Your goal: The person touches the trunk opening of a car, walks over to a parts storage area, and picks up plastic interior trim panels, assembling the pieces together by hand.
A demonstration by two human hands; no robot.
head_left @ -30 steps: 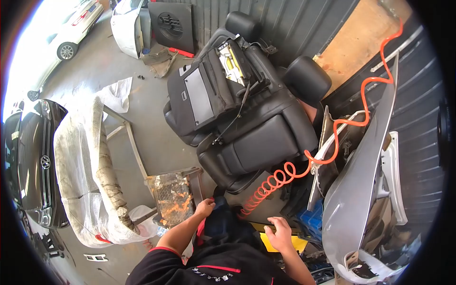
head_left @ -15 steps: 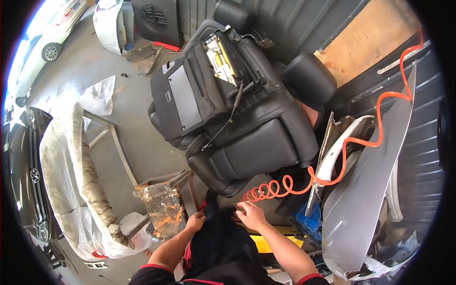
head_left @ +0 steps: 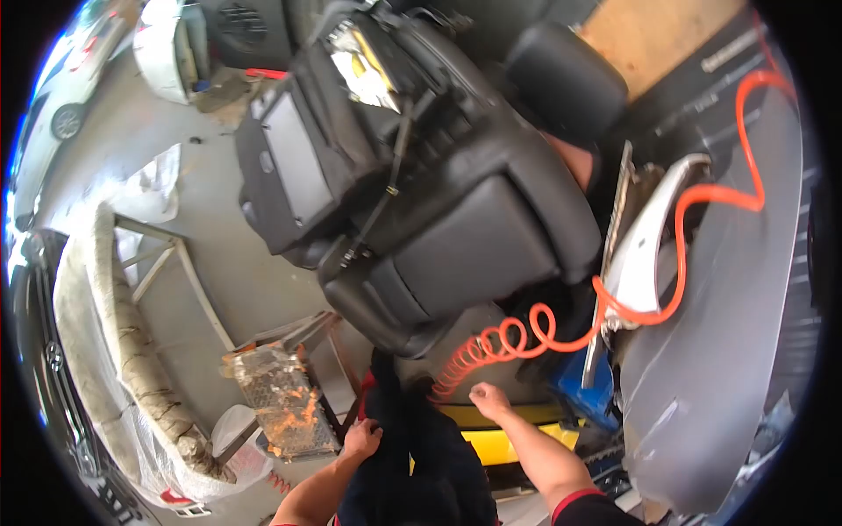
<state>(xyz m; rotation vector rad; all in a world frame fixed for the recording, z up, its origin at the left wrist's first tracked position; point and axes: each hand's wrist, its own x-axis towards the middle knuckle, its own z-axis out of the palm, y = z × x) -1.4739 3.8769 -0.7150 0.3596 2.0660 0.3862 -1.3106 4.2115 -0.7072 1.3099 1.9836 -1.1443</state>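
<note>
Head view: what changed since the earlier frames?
The view moved closer to the black seat. The left hand drew back, lower in view; the right hand swung inward, then slightly out. No visible grasp or release. Black seat and metal frame stayed put.

Grey floor (head_left: 250,294), wooden board (head_left: 658,39) against dark wall (head_left: 675,127)

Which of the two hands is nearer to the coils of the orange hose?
The right hand, just below the coils of the orange hose in the picture. The left hand is farther from them, beside the dark trousers.
</note>
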